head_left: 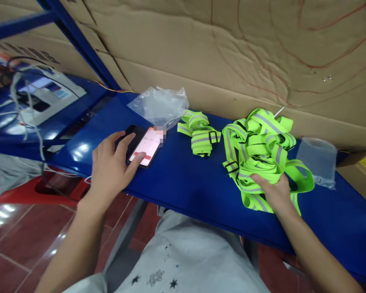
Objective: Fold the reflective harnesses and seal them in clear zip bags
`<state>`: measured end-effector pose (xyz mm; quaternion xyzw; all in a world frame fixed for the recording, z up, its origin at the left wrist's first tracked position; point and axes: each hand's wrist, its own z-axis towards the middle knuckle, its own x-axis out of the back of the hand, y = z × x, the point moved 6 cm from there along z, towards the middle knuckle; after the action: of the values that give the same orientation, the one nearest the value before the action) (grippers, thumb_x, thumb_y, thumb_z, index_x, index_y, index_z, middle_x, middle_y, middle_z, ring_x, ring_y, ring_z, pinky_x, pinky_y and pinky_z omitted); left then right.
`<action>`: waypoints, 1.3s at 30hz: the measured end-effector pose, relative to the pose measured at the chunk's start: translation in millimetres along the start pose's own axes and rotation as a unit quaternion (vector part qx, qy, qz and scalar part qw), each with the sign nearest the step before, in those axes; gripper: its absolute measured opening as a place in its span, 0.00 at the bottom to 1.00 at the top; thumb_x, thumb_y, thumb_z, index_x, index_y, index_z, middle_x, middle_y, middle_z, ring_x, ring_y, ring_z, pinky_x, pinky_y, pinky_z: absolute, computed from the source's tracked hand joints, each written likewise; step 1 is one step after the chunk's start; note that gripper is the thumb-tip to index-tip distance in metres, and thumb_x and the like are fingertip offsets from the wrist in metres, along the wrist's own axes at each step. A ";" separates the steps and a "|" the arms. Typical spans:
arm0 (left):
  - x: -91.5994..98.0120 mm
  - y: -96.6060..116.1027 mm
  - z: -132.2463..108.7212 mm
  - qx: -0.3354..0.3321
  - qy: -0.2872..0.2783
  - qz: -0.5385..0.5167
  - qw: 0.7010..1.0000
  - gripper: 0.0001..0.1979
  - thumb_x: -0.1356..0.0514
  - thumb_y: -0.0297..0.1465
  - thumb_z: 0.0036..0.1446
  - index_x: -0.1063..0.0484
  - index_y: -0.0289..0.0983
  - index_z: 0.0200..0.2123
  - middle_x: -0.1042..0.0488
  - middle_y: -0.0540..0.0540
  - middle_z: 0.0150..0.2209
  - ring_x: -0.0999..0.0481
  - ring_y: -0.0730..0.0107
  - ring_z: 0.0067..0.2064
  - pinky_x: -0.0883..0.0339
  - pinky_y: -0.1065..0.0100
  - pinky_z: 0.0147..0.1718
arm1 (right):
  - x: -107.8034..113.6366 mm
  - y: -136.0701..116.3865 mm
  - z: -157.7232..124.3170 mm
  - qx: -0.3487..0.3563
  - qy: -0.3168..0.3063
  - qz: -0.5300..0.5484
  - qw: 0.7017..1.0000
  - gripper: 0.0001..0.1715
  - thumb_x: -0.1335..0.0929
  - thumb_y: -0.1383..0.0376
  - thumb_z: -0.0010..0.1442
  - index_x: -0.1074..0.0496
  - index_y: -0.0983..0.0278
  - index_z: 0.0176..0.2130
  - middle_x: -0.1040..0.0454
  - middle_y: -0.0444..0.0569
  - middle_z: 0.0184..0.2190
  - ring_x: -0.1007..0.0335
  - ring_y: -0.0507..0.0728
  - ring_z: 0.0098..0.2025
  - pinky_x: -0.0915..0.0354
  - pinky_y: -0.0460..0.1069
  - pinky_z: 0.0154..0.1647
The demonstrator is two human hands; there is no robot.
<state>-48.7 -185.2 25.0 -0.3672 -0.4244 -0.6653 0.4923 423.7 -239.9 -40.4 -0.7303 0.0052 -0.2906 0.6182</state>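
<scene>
My left hand (114, 165) lies over a black phone (146, 146) on the blue table (186, 183), fingers apart, with one fingertip on the lit screen. My right hand (274, 191) grips a loose heap of neon green reflective straps (262, 154) at the table's front edge; its fingers are tucked under the straps. A smaller folded bundle of the same green straps (199, 132) lies between the phone and the heap.
A crumpled clear plastic bag (158, 106) lies behind the phone. Another clear bag (319, 160) sits right of the heap. Cardboard sheets (232, 53) line the back. A machine with cables (33, 101) stands at the left. Red tiled floor lies below.
</scene>
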 end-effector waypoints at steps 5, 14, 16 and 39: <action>-8.4 -18.9 -28.6 0.021 -0.004 0.004 1.000 0.31 0.47 0.49 0.70 0.32 0.37 0.66 0.35 0.30 0.67 0.33 0.35 0.67 0.36 0.37 0.63 | -11.3 4.8 -5.5 -0.040 -0.027 -0.001 0.999 0.45 0.18 0.43 0.37 0.21 0.60 0.50 0.17 0.57 0.46 0.20 0.72 0.51 0.26 0.67 0.59; -20.4 -23.2 -44.8 0.025 0.008 -0.017 0.999 0.30 0.46 0.49 0.69 0.31 0.37 0.65 0.34 0.30 0.67 0.32 0.38 0.66 0.35 0.39 0.64 | -12.8 4.9 -6.2 -0.041 -0.030 0.002 0.999 0.43 0.18 0.44 0.40 0.22 0.61 0.51 0.17 0.56 0.47 0.19 0.70 0.51 0.25 0.64 0.58; -21.7 -18.0 -42.7 0.017 0.010 -0.025 0.999 0.29 0.45 0.48 0.69 0.31 0.38 0.65 0.34 0.31 0.67 0.32 0.39 0.67 0.36 0.40 0.64 | -13.3 2.6 -6.5 -0.038 -0.035 0.005 0.999 0.42 0.18 0.45 0.41 0.22 0.61 0.51 0.16 0.56 0.46 0.18 0.70 0.49 0.23 0.63 0.56; -51.4 57.3 117.7 0.003 -0.072 0.117 0.991 0.15 0.47 0.31 0.68 0.21 0.32 0.44 0.20 0.31 0.45 0.21 0.43 0.50 0.31 0.47 0.51 | -6.8 5.7 -5.9 -0.038 0.002 -0.013 0.999 0.47 0.17 0.46 0.37 0.22 0.63 0.53 0.17 0.57 0.43 0.20 0.73 0.50 0.27 0.69 0.58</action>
<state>27.7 -67.4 33.5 -0.4597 -0.4145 -0.5738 0.5363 417.5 -244.1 -48.0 -0.7527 0.0077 -0.2999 0.5860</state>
